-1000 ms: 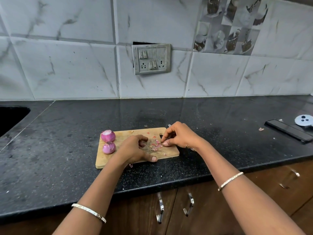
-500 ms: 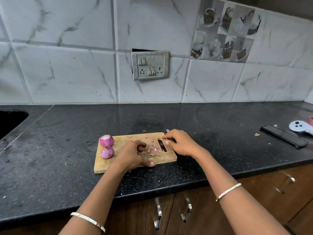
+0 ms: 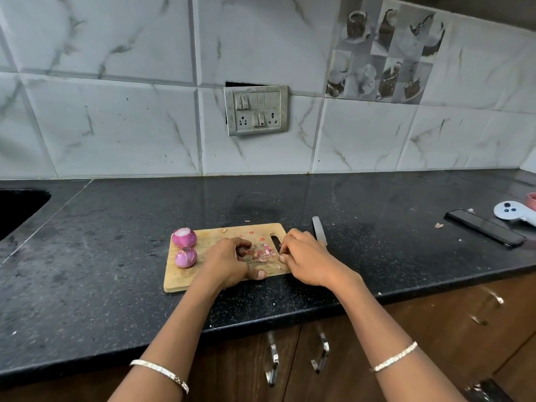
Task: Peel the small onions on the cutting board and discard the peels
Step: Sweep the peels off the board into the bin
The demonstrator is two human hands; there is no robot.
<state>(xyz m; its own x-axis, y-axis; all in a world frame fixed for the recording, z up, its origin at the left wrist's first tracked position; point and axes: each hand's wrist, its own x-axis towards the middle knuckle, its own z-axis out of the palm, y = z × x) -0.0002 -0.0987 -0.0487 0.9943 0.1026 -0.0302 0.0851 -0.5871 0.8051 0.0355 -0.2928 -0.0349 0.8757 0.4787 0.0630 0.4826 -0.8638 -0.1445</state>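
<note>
Both forearms reach forward, left hand (image 3: 229, 264) knuckles-up with fingers curled under and thumb sticking out sideways, right hand (image 3: 309, 261) just beside it with fingers bent inward, can't tell if either's actually holding anything.

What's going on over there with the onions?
A person seems to be gathering up onion skins. The left hand and the right hand are curled on either side of a pile of pink peel scraps in the middle of the wooden cutting board. The far purple onion and the near purple onion sit at the board's left end and look peeled. A grey knife lies on the black stone counter, just beyond the right hand.
</note>
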